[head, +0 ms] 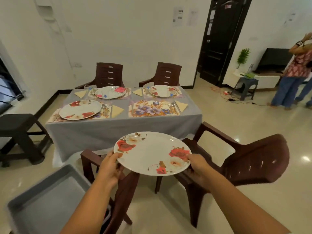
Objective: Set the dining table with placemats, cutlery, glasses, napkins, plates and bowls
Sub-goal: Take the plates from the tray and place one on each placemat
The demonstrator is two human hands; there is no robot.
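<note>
Near the bottom centre, I've got a flowered plate (152,153) held in the air by both hands, roughly level, above the gap between two brown chairs and short of the table. Left hand (108,168) grips the plate's left rim, thumb on top, fingers under. Right hand (198,168) grips the right rim the same way.

Table (108,130) sits further off, covered in a grey cloth. Four flowered placemats are on it. Near-left mat carries a plate (80,109), with cutlery (105,108) and a folded yellow napkin (117,110) just to its right. Near-right placemat (152,109) has no plate; cutlery and a napkin (181,105) lie at its right end. Far-left plate (110,92) and far-right plate (160,90) each sit on a mat, each with a napkin to the left. A glass (88,89) stands at the far-left corner.

Grey tray (45,200) is at bottom left, beside the left chair (125,191). Right chair (249,159) is angled away from the table. Another person (295,68) stands far right.
</note>
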